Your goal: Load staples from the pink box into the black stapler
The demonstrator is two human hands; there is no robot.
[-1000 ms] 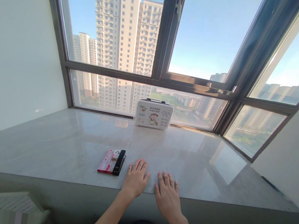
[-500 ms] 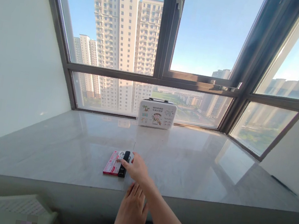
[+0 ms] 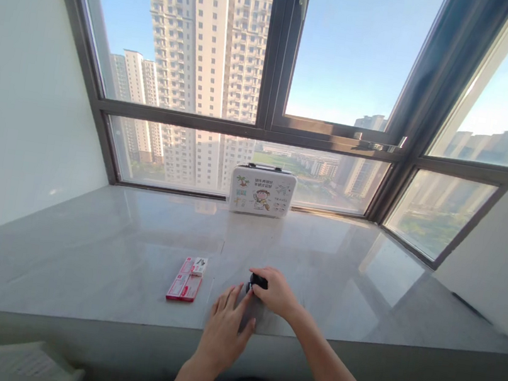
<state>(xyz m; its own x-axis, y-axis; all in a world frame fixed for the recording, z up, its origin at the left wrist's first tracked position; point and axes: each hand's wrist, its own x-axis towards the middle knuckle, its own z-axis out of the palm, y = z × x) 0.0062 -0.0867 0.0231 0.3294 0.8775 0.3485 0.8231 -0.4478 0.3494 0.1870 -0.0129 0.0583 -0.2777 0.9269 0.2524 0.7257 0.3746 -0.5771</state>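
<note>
My right hand (image 3: 278,293) is closed around a black stapler (image 3: 259,280) just above or on the grey stone sill (image 3: 318,270); its fingers cover much of it. Close by on the left, my left hand (image 3: 224,329) has its fingers spread and stretched forward. Its index fingertip reaches the stapler's near side, though I cannot tell whether it touches. Farther left lie flat red-and-white boxes (image 3: 176,287), side by side. A small white box (image 3: 199,266) with a dark picture on its top rests at their far right corner.
A white case (image 3: 260,204) with cartoon prints and a dark handle stands upright against the window frame (image 3: 179,119). The sill's front edge runs below my hands. A pale box-like object (image 3: 8,364) sits low at the left. A dark strip (image 3: 470,307) lies near the right wall.
My right hand has taken the stapler from beside the boxes and moved it right. My left hand has come up from below the sill's edge, fingers spreading. The view has shifted slightly.
</note>
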